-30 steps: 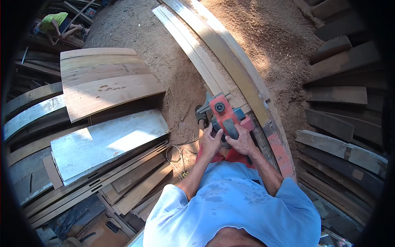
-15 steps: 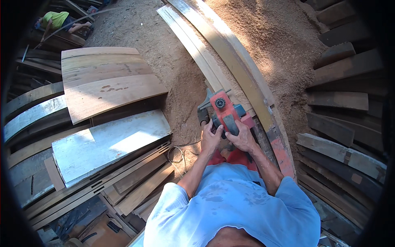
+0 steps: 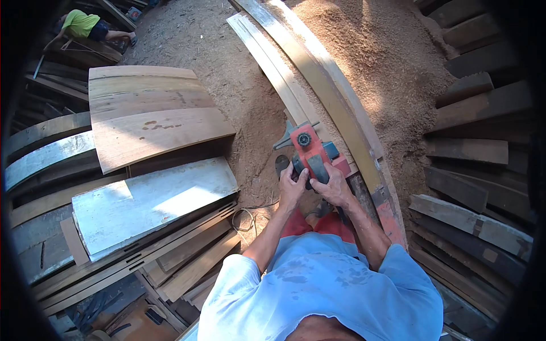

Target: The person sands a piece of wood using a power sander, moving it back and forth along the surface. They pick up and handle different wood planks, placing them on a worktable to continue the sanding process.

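Note:
Both hands hold a red electric hand planer with a black knob on top. It rests at the near end of a pale narrow plank that runs away from me. My left hand is closed on the left rear of the planer, thumb against its body. Around the dark rear handle my right hand is closed, with its thumb along the top. The undersides of the fingers are hidden. A thicker beam lies just right of the plank.
Stacked boards and a whitish panel stand at the left. A loose cable lies by my left forearm. Sawdust covers the ground beyond the beam. More planks line the right. A person in a yellow-green shirt is at far left.
The view has shifted slightly, and the planks sit a little further right in it. Both hands keep their grip on the planer. The far person's arm and legs have moved.

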### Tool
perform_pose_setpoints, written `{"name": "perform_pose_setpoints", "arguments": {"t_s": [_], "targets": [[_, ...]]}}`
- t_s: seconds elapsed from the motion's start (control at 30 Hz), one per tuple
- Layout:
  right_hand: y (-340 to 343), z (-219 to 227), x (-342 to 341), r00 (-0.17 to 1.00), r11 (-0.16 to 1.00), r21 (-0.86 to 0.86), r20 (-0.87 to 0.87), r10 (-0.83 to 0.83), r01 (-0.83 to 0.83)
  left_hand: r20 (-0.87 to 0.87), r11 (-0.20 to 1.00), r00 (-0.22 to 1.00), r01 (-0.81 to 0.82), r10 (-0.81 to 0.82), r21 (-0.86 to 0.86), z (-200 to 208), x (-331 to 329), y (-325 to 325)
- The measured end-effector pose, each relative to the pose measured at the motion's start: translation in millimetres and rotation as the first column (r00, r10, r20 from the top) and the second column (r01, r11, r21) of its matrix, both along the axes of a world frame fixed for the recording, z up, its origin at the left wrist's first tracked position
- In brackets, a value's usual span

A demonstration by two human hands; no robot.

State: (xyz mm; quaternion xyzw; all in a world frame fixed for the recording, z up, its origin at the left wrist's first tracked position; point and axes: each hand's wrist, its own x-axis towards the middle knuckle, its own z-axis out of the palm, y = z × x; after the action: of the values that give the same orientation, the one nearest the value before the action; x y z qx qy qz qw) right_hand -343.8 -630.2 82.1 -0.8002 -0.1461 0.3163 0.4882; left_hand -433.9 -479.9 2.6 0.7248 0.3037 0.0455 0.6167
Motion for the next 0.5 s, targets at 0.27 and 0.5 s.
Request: {"name": "perform_pose_setpoints", "arguments": {"t_s": [0.27, 0.5], "targets": [[17.7, -7.8, 19.7, 0.993, 0.998, 0.053, 0.118, 0.010, -0.016, -0.013, 1.000, 1.000, -0.002, 0.002, 0.006, -11.3, 19.2, 18.7], [39.6, -6.7, 35.6, 0.996, 0.999, 0.052, 0.092, 0.004, -0.009, 0.013, 0.999, 1.000, -0.026, 0.027, -0.047, -17.8, 34.1, 38.6]]}}
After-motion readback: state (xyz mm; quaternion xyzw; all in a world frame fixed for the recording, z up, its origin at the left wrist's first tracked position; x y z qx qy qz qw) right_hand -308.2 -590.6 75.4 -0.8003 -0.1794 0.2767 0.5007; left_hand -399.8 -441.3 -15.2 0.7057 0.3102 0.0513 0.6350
